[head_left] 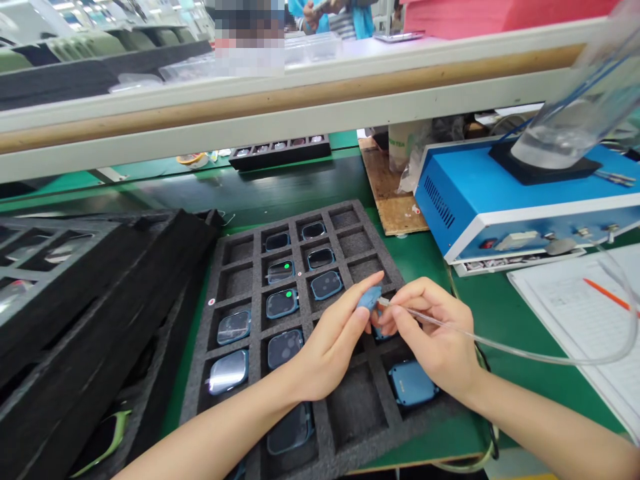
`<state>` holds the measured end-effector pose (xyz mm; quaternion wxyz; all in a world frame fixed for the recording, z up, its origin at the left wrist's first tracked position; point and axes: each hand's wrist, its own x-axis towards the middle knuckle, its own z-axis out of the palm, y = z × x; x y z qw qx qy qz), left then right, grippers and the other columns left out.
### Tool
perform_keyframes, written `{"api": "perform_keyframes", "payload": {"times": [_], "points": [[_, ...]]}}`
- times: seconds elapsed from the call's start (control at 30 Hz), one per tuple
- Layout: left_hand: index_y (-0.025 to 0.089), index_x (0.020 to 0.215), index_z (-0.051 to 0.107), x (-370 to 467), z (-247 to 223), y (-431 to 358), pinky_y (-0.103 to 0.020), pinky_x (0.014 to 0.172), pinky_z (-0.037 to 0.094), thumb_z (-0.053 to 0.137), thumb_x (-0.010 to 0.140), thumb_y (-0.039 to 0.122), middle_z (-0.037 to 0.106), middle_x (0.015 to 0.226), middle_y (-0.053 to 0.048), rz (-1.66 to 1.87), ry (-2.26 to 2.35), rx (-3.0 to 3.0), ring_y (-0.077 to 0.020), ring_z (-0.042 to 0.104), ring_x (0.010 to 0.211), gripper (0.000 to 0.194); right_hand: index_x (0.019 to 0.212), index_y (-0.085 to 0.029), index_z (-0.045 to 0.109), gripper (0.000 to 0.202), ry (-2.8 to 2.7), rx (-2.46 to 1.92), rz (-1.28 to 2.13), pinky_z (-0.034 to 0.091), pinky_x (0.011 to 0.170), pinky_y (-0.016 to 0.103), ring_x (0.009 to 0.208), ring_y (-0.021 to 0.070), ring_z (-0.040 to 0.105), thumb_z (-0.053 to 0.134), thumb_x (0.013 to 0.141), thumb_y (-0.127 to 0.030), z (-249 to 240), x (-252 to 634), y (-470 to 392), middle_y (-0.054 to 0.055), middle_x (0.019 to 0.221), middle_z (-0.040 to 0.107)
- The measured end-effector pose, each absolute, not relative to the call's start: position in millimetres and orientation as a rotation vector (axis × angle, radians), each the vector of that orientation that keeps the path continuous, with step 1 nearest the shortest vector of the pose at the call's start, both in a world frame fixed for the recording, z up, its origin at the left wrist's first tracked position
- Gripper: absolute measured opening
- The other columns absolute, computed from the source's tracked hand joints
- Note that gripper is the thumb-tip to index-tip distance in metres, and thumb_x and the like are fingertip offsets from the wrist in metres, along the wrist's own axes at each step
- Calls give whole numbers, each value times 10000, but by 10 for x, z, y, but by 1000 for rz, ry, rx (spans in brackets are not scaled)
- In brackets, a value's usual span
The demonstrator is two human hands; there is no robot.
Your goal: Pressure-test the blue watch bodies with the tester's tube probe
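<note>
On the green table (413, 260) we have a stack (165, 267) of foam trays to our left and, before us, a tray (205, 347) with blue cases (283, 305) in many of its pockets. To the right sits a blue box (460, 183) bearing a clear cylinder (560, 133); papers (563, 313) lie in front of it. Our right hand (440, 340) pinches the tube (540, 358) close to its end, and our left hand (333, 350) grips one case (369, 298) between thumb and fingers, above the tray's right side. The tube loops out over the papers, so a snag or tug there could drag its end askew. The held case is small and mostly behind our fingers; a loose grip or hard push could drop it onto those below, scratching a screen. Smallest is the pale tip (383, 301), up against the case or just beside it; from this angle we cannot quite tell.
</note>
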<state>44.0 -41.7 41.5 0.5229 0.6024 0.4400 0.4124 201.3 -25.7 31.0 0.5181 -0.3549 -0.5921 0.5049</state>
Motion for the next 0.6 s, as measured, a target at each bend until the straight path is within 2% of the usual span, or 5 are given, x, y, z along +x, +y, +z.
{"api": "perform_keyframes", "payload": {"times": [0.07, 0.27, 0.6], "points": [[205, 1309, 442, 436, 421, -412, -292, 986, 308, 398, 918, 317, 554, 1212, -51, 986, 1038, 1464, -217, 486, 1090, 409, 783, -185, 529, 46, -1414, -843, 1216, 546, 538, 244, 540, 139, 633, 541, 821, -161, 306, 2016, -256, 14, 644, 670], [203, 1188, 448, 415, 394, -399, -288, 856, 401, 454, 899, 304, 571, 1006, -50, 993, 958, 1497, -186, 535, 936, 306, 782, -175, 520, 45, -1390, -789, 1236, 527, 518, 227, 524, 132, 624, 541, 816, -153, 284, 2026, -255, 17, 628, 664], [253, 1157, 417, 362, 379, -403, -281, 895, 383, 460, 899, 317, 543, 1098, -36, 956, 988, 1592, -175, 511, 1014, 269, 757, -171, 518, 50, -1325, -734, 1258, 510, 505, 229, 499, 129, 609, 550, 781, -141, 228, 1978, -236, 16, 594, 648]]}}
